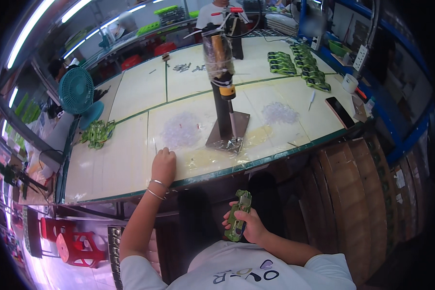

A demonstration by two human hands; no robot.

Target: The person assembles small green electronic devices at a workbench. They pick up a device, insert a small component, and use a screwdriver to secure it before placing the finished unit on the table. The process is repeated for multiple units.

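Low over my lap, my right hand (253, 227) is wrapped round a green toy car body (239, 217) with dark parts, held upright on end. My left hand (164, 165), with bracelets at the wrist, rests at the table's front edge, its fingers pinched together. A thin pale sliver shows at its fingertips, too small to name. Just beyond it lies a pile of small clear plastic pieces (181, 129). Right of that pile stands an upright tool (228, 92) with a yellow collar and a plastic-wrapped top, its tip over a metal base plate (244, 126).
A second clear pile (280, 112) lies right of the stand. Green car bodies stand in rows (304, 65) at the far right; more lie at left (97, 134). A teal fan (77, 92), a phone (340, 112) and a white-handled tool (312, 100) are around. Someone stands opposite (208, 14).
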